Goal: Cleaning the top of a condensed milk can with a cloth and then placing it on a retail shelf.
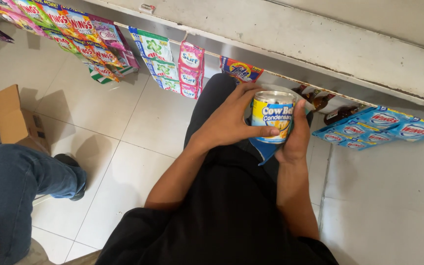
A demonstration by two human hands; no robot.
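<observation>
Pale glossy floor tiles [138, 122] spread beneath me, and every place below is told from the small round metal can with the blue and yellow paper label [272, 117], which I hold in front of my body at about waist height over my dark clothing.

My left hand [229, 122] is closed around the can's left side, thumb lying across the lower label and fingers curled behind. My right hand [295, 132] clasps the right side, with a piece of blue cloth [266, 148] pinned under it and hanging just below the can. Holding this well, I judge, means keeping the can upright, letting the left hand steady it while the cloth hand works around the curved wall, and pressing lightly so the thin label does not tear.

Its top is bare silvery metal, smooth and rimmed; the label looks slick. Above the can runs a worn, whitish painted ledge [320, 44] with a thin line beneath it, from which crinkled plastic sachet strips [172, 64] hang to the can's upper left and blue sachets [384, 125] to its right. Brown glass bottles [330, 105] lie just right of it. Far left of the can are an open brown cardboard box [18, 122] and another person's blue-jeaned leg [20, 181].
</observation>
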